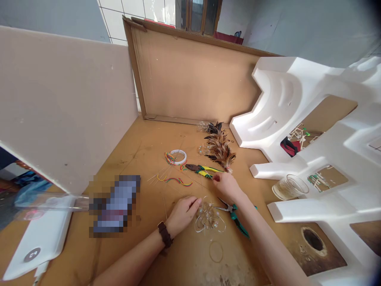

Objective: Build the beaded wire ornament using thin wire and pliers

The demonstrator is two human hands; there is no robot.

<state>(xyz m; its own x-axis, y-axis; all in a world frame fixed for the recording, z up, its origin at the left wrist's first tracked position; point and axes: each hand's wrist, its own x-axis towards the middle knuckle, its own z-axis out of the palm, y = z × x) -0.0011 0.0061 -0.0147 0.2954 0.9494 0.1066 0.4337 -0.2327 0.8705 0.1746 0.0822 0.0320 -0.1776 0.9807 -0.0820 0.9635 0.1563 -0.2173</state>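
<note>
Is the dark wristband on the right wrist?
No, the dark wristband is on the wrist behind the left hand, while the right forearm is bare.

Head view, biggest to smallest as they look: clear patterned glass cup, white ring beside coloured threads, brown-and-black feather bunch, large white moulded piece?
1. Large white moulded piece
2. Feather bunch
3. Glass cup
4. White ring

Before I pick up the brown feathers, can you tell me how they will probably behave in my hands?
The brown feathers should feel light, since they look thin and fluffy. Their splayed tips would probably bend easily, and a firm squeeze may crush them. They might also catch on the thin tangle beside them.
</note>
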